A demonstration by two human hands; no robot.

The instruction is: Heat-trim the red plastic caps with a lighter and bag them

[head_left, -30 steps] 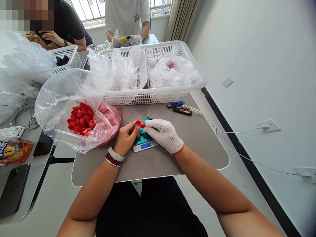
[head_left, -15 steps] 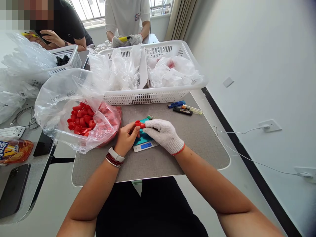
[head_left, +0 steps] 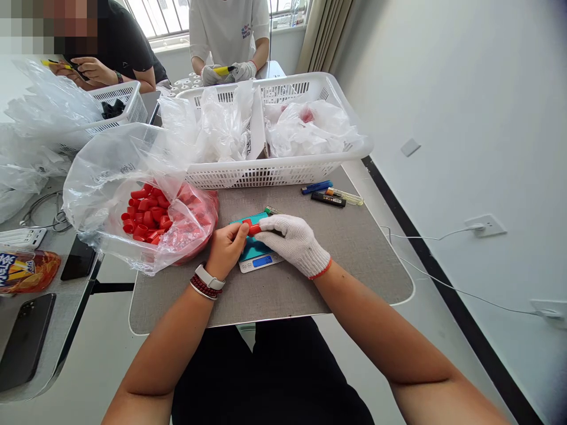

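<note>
My bare left hand (head_left: 227,248) and my white-gloved right hand (head_left: 293,241) meet over a small digital scale (head_left: 259,258) with a teal top and a blue display. Both hands are closed on a small red cap (head_left: 251,225) held between them, just above the scale. A green-tipped object sticks out behind my right hand; what it is I cannot make out. To the left lies a clear plastic bag (head_left: 110,177) holding several red caps (head_left: 146,213).
A large white basket (head_left: 274,171) with crumpled plastic bags stands behind the scale. Lighters or pens (head_left: 331,196) lie to its right front. Two other people work at the far side. Phones (head_left: 26,342) and a snack packet lie at the left.
The red cap and my fingertips have dipped slightly lower toward the scale; otherwise the hands stay in place.
</note>
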